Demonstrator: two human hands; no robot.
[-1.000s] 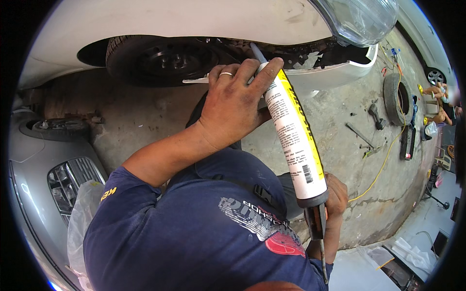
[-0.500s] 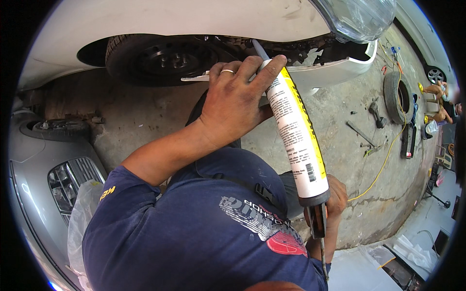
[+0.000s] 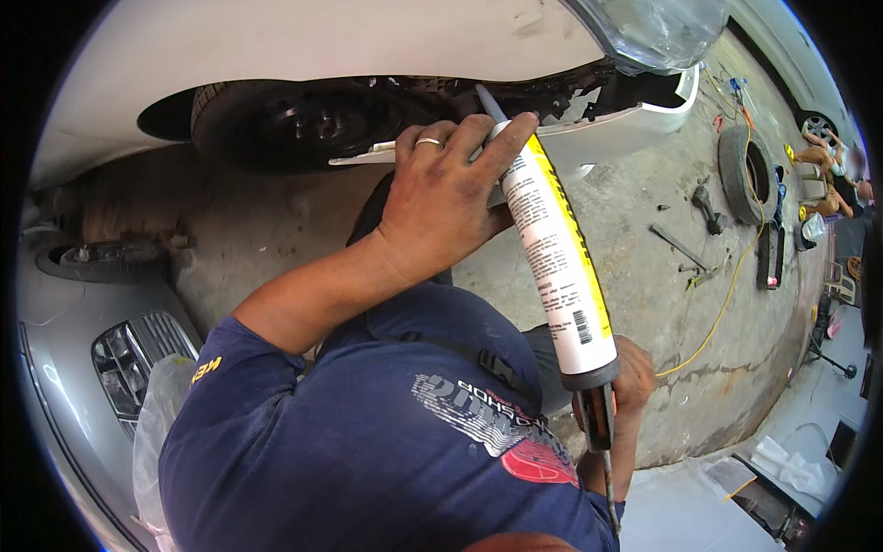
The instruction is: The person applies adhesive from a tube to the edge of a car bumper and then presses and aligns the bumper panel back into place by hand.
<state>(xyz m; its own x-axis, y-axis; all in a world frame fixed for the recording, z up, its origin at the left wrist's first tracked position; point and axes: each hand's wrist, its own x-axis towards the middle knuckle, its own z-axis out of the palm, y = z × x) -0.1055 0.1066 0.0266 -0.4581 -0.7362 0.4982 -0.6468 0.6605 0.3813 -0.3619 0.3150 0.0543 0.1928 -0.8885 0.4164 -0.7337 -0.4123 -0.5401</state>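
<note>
A white and yellow sealant tube (image 3: 558, 253) sits in a dark caulking gun (image 3: 598, 419), slanting up and away from my body. My left hand (image 3: 441, 189) is wrapped round the tube's front end, its thumb hidden underneath. Behind the tube, my right hand (image 3: 635, 375) grips the gun's handle; most of its fingers are hidden. The grey nozzle (image 3: 491, 104) points into the dark gap between a white car's fender (image 3: 331, 41) and its loosened bumper (image 3: 635, 131). Whether the tip touches anything there, I cannot tell.
A black wheel (image 3: 294, 124) sits left of the nozzle, and a plastic-wrapped headlight (image 3: 658, 32) at upper right. On the concrete at right lie a loose tyre (image 3: 745, 175), several tools and a yellow hose (image 3: 727, 308). A grey car (image 3: 83, 322) stands at left; people sit far right.
The whole view has shifted slightly, with the car appearing a little lower and further left. Both hands keep their hold on the caulking gun and tube, and the nozzle stays at the gap.
</note>
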